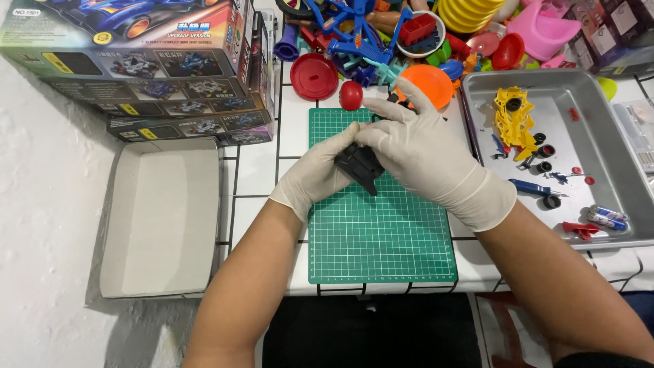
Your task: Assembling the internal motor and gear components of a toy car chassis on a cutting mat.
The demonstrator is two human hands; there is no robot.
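Both hands, left hand point(319, 170) & right hand point(415, 153), are closed around a small black plastic part point(360, 167) over the far half of the green mat point(381, 238); prob. light, stiff, thin edges fragile, so grip its body sides.

A home hobby bench for model building is suggested. A white tiled tabletop point(259, 170) is covered by a green gridded cutting mat point(381, 238). Small kit parts are kept in 1 metal tray point(606, 109), model car kit boxes point(136, 68) are stacked alongside, and plastic toys point(409, 41) are heaped behind.
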